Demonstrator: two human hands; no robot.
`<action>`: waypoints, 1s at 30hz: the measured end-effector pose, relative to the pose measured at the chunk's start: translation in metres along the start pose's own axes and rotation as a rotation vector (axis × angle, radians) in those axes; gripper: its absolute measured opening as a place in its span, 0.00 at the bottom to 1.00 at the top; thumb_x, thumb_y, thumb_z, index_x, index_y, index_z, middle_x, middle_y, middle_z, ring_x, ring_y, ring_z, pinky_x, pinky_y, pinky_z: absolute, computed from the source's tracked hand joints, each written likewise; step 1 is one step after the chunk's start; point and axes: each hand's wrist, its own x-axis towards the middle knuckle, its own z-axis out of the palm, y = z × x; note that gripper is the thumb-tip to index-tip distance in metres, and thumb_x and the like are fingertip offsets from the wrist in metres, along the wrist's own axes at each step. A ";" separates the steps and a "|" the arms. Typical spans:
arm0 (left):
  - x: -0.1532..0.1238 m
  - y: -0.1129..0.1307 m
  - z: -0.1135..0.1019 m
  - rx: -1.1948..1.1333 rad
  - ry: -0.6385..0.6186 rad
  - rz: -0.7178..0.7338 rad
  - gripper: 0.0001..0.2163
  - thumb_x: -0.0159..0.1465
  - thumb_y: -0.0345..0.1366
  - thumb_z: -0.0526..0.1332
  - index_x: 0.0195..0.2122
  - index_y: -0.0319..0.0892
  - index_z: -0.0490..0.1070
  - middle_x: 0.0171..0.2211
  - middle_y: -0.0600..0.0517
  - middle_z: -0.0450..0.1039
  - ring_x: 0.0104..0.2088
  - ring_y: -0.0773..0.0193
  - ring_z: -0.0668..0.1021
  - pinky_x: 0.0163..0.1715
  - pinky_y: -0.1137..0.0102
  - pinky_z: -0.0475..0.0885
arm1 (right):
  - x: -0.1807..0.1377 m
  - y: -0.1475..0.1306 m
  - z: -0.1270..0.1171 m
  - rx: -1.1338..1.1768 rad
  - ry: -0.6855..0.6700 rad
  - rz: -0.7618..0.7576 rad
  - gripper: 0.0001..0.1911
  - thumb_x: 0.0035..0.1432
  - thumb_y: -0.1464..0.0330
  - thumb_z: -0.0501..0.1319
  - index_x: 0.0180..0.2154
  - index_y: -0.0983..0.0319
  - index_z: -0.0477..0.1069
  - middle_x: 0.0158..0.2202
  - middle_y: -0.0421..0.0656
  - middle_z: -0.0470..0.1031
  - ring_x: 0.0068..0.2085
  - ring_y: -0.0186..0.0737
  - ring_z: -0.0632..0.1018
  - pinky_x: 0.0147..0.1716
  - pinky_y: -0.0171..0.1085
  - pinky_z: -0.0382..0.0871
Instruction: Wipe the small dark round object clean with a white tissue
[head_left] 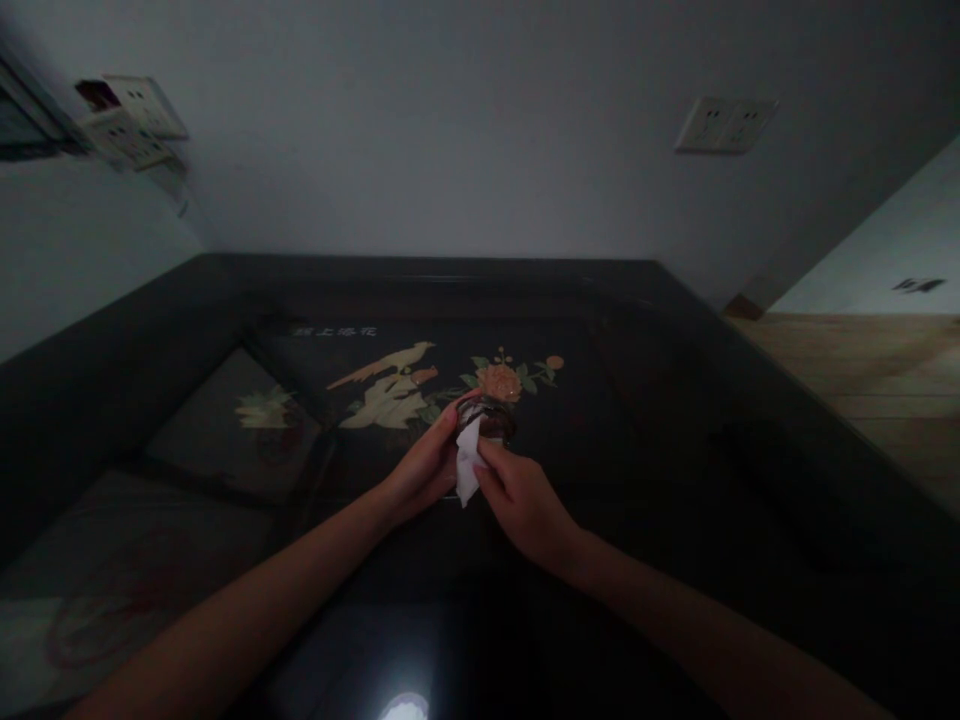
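Observation:
Near the middle of the dark glossy table (637,420), my left hand (421,468) is closed on the left side of a small round object (501,424). It is dark and shiny with a curved rim, perhaps glass; its exact kind is hard to make out in the dim light. A white tissue (468,468) is pinched in my right hand (529,498), against the near left side of the round object. The tissue's lower end hangs down between my hands. My fingers and the tissue hide part of the round object.
Bird and flower pictures (386,400) decorate the tabletop beyond my hands. A pale wall stands behind the table, with a double socket (727,125) at right and more sockets (135,125) at left. Wooden floor (862,380) shows beyond the right edge.

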 end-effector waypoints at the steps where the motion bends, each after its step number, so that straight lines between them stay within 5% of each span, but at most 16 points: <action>1: 0.000 0.000 0.000 -0.006 0.000 -0.002 0.20 0.67 0.40 0.55 0.60 0.43 0.61 0.52 0.44 0.72 0.50 0.56 0.75 0.56 0.61 0.64 | 0.001 0.000 -0.001 -0.091 -0.025 -0.032 0.10 0.62 0.76 0.51 0.41 0.66 0.69 0.36 0.47 0.77 0.36 0.40 0.77 0.36 0.35 0.68; 8: 0.004 -0.001 -0.003 -0.081 0.002 0.005 0.18 0.68 0.38 0.54 0.59 0.44 0.63 0.50 0.47 0.73 0.49 0.61 0.75 0.55 0.66 0.65 | 0.004 0.013 -0.010 -0.725 -0.060 -0.416 0.16 0.61 0.78 0.52 0.50 0.75 0.70 0.48 0.59 0.76 0.49 0.48 0.77 0.54 0.44 0.66; 12: 0.006 -0.001 -0.003 -0.113 0.027 -0.002 0.17 0.69 0.38 0.51 0.58 0.43 0.64 0.49 0.47 0.74 0.49 0.63 0.75 0.54 0.67 0.64 | 0.006 0.017 -0.013 -0.823 -0.064 -0.447 0.16 0.61 0.76 0.54 0.49 0.76 0.71 0.49 0.60 0.75 0.51 0.51 0.76 0.56 0.46 0.66; 18: 0.004 0.000 -0.003 -0.066 0.014 -0.021 0.18 0.69 0.40 0.52 0.58 0.43 0.64 0.49 0.46 0.74 0.48 0.60 0.76 0.54 0.65 0.65 | 0.004 0.008 -0.008 -0.510 -0.084 -0.287 0.19 0.59 0.81 0.50 0.50 0.73 0.69 0.48 0.55 0.76 0.50 0.46 0.75 0.56 0.42 0.64; 25: -0.001 0.000 0.000 0.018 0.020 0.008 0.20 0.67 0.41 0.55 0.59 0.43 0.62 0.51 0.44 0.72 0.49 0.56 0.76 0.54 0.61 0.65 | -0.001 -0.003 -0.003 0.228 0.005 0.000 0.15 0.59 0.79 0.49 0.44 0.65 0.69 0.39 0.46 0.77 0.38 0.38 0.78 0.38 0.33 0.70; 30: 0.000 -0.001 -0.001 0.027 0.013 0.017 0.21 0.66 0.42 0.57 0.59 0.44 0.62 0.51 0.44 0.72 0.51 0.55 0.75 0.55 0.61 0.64 | 0.001 0.001 -0.004 0.056 -0.051 -0.057 0.14 0.59 0.79 0.50 0.45 0.68 0.69 0.42 0.50 0.77 0.43 0.41 0.78 0.43 0.36 0.70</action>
